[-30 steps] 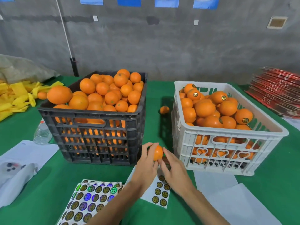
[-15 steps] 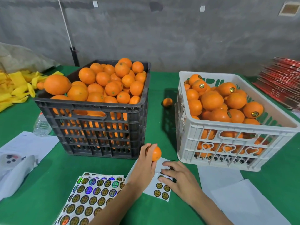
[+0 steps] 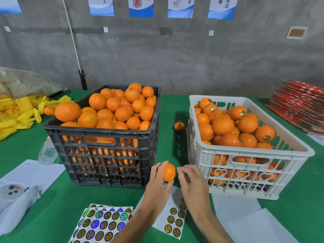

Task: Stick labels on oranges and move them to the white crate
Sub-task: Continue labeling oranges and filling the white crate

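My left hand (image 3: 156,190) grips a small orange (image 3: 168,172) just above the table, between the two crates. My right hand (image 3: 192,183) is right beside the orange, its thumb and forefinger pinched on a small label close to the fruit's right side. Below both hands lies a small label sheet (image 3: 173,220) with several round dark-gold labels. The black crate (image 3: 98,133) on the left is heaped with unlabelled oranges. The white crate (image 3: 245,148) on the right holds oranges, some showing gold labels.
A larger sheet of shiny labels (image 3: 103,223) lies at the near edge. One loose orange (image 3: 179,126) sits between the crates. A plastic bottle (image 3: 47,151), white papers (image 3: 26,174), yellow foam nets (image 3: 17,111) lie left; red cartons (image 3: 298,106) are stacked at the right.
My right hand has lifted off the small label sheet and come up beside the orange. My left hand keeps holding the orange. The camera has tilted upward.
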`<action>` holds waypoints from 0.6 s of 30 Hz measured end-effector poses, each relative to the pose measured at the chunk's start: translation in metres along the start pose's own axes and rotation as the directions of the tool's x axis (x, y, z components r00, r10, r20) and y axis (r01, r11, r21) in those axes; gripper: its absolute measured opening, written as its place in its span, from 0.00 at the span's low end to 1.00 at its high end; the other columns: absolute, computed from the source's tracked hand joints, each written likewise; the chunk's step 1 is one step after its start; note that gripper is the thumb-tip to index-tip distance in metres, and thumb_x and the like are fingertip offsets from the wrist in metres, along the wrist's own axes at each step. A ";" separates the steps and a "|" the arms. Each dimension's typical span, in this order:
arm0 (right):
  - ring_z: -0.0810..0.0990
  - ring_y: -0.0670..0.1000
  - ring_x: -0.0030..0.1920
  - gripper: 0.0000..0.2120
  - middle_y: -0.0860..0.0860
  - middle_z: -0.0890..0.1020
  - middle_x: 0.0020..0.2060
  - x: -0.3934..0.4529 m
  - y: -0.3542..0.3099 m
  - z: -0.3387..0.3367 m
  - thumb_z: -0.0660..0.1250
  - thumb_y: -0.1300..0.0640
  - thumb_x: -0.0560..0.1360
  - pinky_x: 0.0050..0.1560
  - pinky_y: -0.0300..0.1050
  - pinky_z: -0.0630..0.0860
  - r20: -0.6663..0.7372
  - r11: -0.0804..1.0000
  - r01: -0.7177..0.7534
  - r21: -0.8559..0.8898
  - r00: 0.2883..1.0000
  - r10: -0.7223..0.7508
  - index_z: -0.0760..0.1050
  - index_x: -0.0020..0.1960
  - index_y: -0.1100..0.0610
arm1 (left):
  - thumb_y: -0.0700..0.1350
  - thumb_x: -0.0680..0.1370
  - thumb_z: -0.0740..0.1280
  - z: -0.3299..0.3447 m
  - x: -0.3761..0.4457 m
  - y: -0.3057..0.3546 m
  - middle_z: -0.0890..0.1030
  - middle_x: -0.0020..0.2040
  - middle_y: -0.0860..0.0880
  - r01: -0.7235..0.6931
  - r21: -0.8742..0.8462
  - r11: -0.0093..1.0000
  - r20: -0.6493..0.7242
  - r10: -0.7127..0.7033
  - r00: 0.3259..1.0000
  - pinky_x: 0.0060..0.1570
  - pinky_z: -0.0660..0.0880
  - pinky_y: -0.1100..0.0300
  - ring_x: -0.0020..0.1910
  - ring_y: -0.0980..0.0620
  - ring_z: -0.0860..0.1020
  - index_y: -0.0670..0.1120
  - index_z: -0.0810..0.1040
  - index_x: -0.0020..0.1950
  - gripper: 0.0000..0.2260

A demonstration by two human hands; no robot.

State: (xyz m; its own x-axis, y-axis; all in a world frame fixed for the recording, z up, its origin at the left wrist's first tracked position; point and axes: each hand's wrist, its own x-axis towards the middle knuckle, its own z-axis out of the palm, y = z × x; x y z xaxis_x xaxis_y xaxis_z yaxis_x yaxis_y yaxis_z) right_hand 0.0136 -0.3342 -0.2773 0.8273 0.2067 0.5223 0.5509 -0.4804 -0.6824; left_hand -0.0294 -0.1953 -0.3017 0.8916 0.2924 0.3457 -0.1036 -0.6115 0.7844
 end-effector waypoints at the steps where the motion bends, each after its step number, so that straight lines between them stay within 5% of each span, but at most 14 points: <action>1: 0.78 0.40 0.50 0.04 0.43 0.78 0.52 0.008 -0.010 -0.002 0.69 0.57 0.79 0.50 0.35 0.77 -0.043 0.995 0.084 -0.054 0.995 -0.087 0.82 0.52 0.53 | 0.42 0.80 0.70 -0.004 0.006 0.010 0.64 0.72 0.56 0.001 -0.046 0.999 -0.035 -0.003 0.999 0.61 0.74 0.64 0.61 0.65 0.73 0.55 0.64 0.76 0.27; 4: 0.80 0.46 0.50 0.06 0.47 0.80 0.53 0.033 -0.037 -0.011 0.71 0.56 0.78 0.48 0.41 0.81 -0.149 0.967 0.205 -0.153 0.962 -0.227 0.83 0.54 0.54 | 0.43 0.80 0.70 -0.020 0.027 0.046 0.65 0.68 0.61 -0.007 -0.136 0.991 -0.124 -0.010 0.992 0.65 0.75 0.58 0.65 0.62 0.73 0.58 0.65 0.75 0.27; 8: 0.79 0.45 0.56 0.10 0.44 0.81 0.56 0.063 -0.065 -0.031 0.70 0.54 0.80 0.54 0.46 0.81 -0.161 0.972 0.237 0.015 0.960 -0.231 0.84 0.59 0.54 | 0.43 0.81 0.68 -0.045 0.054 0.084 0.64 0.72 0.60 -0.072 -0.163 0.984 -0.187 0.041 0.981 0.68 0.74 0.53 0.69 0.56 0.73 0.58 0.63 0.78 0.27; 11: 0.75 0.42 0.64 0.18 0.41 0.77 0.66 0.078 -0.082 -0.042 0.67 0.49 0.81 0.61 0.39 0.77 -0.110 0.969 0.240 -0.056 0.963 -0.245 0.78 0.69 0.52 | 0.41 0.83 0.65 -0.054 0.073 0.104 0.64 0.77 0.57 -0.048 -0.124 0.991 -0.168 0.027 0.985 0.72 0.70 0.49 0.74 0.54 0.68 0.58 0.59 0.80 0.29; 14: 0.74 0.39 0.62 0.29 0.38 0.72 0.65 0.099 -0.089 -0.053 0.68 0.41 0.78 0.59 0.29 0.71 -0.067 0.996 0.065 0.068 0.996 -0.061 0.68 0.75 0.49 | 0.37 0.82 0.64 -0.057 0.087 0.121 0.68 0.76 0.56 -0.116 -0.072 0.991 -0.115 0.107 0.988 0.71 0.72 0.50 0.72 0.55 0.71 0.58 0.62 0.79 0.29; 18: 0.79 0.51 0.60 0.30 0.52 0.79 0.64 0.140 -0.077 -0.077 0.74 0.47 0.76 0.63 0.51 0.78 -0.119 0.994 -0.006 0.111 0.993 0.020 0.70 0.74 0.56 | 0.39 0.81 0.66 -0.072 0.114 0.141 0.74 0.71 0.58 -0.253 -0.104 0.962 0.025 0.256 0.966 0.59 0.80 0.57 0.60 0.62 0.79 0.63 0.65 0.75 0.28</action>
State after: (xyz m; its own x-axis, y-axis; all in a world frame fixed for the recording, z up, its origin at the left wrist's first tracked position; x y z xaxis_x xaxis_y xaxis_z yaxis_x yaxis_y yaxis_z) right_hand 0.0784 -0.3335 -0.1125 0.8189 0.0941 0.5661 0.5544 -0.3843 -0.7382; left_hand 0.0255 -0.1952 -0.1146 0.8461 0.1070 0.5221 -0.3709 -0.5853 0.7210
